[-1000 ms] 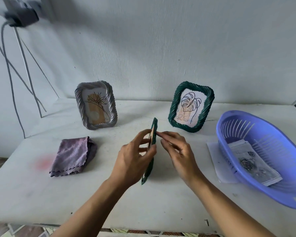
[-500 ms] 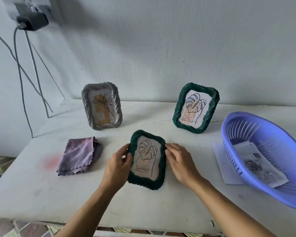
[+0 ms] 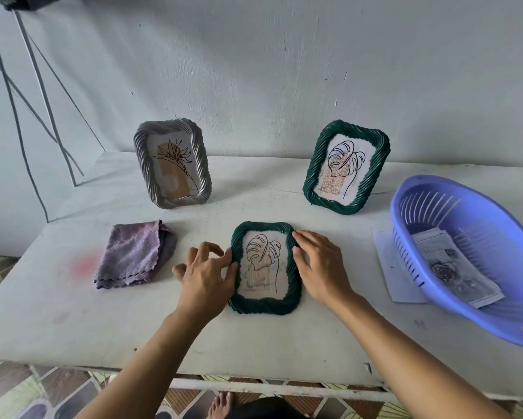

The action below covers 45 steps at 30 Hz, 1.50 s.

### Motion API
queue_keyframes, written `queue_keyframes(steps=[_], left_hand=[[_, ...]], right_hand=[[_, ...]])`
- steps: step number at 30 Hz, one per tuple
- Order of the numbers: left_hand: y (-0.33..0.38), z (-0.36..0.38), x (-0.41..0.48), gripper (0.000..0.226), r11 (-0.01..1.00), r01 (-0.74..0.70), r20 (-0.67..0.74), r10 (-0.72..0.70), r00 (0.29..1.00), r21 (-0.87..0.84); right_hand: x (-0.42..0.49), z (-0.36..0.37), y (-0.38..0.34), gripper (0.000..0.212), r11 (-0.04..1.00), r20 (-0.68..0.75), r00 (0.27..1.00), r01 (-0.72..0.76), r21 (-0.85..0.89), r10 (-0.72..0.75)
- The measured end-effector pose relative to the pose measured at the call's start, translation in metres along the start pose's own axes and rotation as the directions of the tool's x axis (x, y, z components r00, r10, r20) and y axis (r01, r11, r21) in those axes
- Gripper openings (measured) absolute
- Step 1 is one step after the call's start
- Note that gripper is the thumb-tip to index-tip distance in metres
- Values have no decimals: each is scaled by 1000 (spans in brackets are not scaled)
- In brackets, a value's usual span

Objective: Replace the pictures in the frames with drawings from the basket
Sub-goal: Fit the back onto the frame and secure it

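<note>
A dark green woven frame (image 3: 264,306) lies flat and face up on the white table (image 3: 72,322), holding a leaf line picture. My left hand (image 3: 205,276) touches its left edge with the fingertips, thumb spread away. My right hand (image 3: 320,267) rests along its right edge with the fingers fairly straight. Behind it, a grey frame (image 3: 140,164) with a flower picture and a second green frame (image 3: 314,173) with a leaf picture stand upright near the wall. The purple basket (image 3: 405,225) at the right holds a rose drawing (image 3: 454,267).
A folded mauve cloth (image 3: 133,255) lies left of the flat frame. A white paper sheet (image 3: 387,267) sticks out from under the basket. Dark cables (image 3: 27,116) hang down the wall at the far left. The table's front edge runs just below my forearms.
The green frame, held upright on edge between both hands a second ago, has been laid flat and face up. My hands have loosened to its two sides.
</note>
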<state>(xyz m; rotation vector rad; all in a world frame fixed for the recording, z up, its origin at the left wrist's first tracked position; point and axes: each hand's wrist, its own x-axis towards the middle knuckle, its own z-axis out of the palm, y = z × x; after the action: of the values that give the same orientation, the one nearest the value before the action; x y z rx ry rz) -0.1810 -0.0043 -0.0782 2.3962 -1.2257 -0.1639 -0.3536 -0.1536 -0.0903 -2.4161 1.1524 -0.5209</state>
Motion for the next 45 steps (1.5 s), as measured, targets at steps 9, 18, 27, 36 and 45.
queue_keyframes(steps=[9,18,27,36,45], left_hand=[[1,2,3,31,992,-123,-49,122,991,-16],[-5,6,3,29,996,-55,-48,52,997,-68],[-9,8,0,30,987,-54,-45,48,998,-153],[-35,-24,5,20,929,-209,29,228,973,-305],[-109,-96,40,18,931,85,-159,-150,976,-354]], right_hand=[[-4,11,9,44,999,-48,998,34,17,-34],[-2,14,4,46,997,-72,996,45,-69,-50],[1,12,-1,46,999,-126,992,32,23,-28],[15,11,-48,23,946,-207,949,273,172,-236],[36,37,-105,8,880,-92,958,285,380,-271]])
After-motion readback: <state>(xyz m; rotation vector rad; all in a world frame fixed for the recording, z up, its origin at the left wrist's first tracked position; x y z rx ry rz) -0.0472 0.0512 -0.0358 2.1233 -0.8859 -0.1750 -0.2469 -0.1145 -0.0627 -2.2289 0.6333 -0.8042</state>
